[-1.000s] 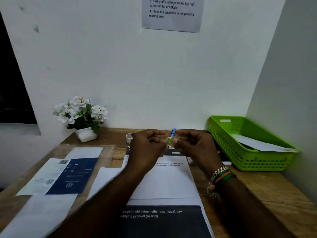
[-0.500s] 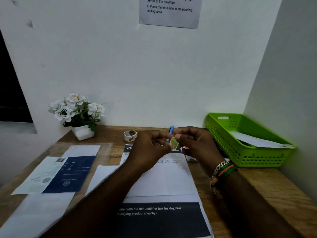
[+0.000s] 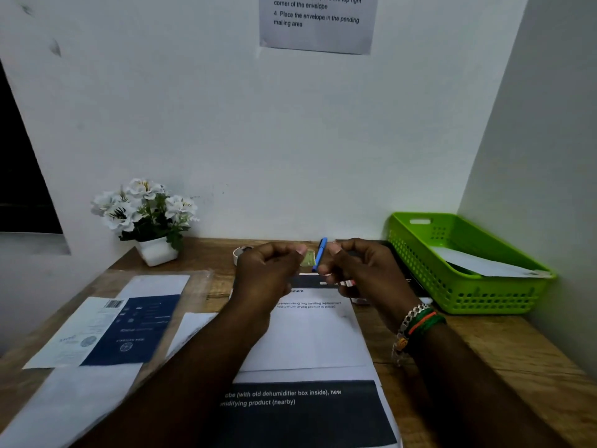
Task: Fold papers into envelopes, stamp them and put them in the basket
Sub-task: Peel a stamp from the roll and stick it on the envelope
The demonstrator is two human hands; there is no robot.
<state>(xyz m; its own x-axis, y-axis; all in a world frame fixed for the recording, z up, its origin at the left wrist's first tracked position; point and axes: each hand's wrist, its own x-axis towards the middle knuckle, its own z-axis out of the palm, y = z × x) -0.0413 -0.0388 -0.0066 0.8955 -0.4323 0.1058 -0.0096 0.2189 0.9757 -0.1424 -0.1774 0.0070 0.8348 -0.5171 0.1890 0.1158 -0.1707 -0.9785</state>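
A small greenish stamp is pinched at the fingertips of my left hand, raised above the desk. My right hand hovers just to its right with fingers curled, a small gap away from the stamp; nothing shows in it. Below both hands a white envelope lies flat on printed sheets. At the right stands the green basket, and a white envelope lies inside it.
A blue pen and a tape roll lie behind my hands near the wall. A potted white flower stands back left. Blue-and-white leaflets and blank sheets cover the left desk. Walls close in behind and on the right.
Both hands held the stamp together; now they have drawn slightly apart and the stamp stays with my left hand. The view has shifted a little.
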